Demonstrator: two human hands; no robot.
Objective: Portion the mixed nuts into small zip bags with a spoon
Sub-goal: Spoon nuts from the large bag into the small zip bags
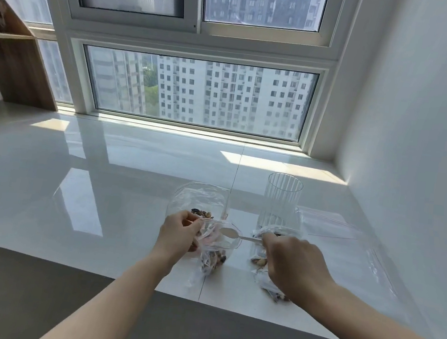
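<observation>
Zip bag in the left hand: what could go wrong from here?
1. The left hand pinches only one side of the zip bag mouth; if the mouth sags, nuts from the spoon could spill onto the counter.
2. The bag sits close to the counter's front edge, so spilled nuts may roll off.
3. The right hand works just in front of the ribbed glass; a backswing could knock it.

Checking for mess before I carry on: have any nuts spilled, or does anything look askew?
No loose nuts show on the glossy white counter. The nuts seen sit inside the clear round jar and small clear zip bags. The ribbed clear glass stands upright. Nothing stands out.
</observation>
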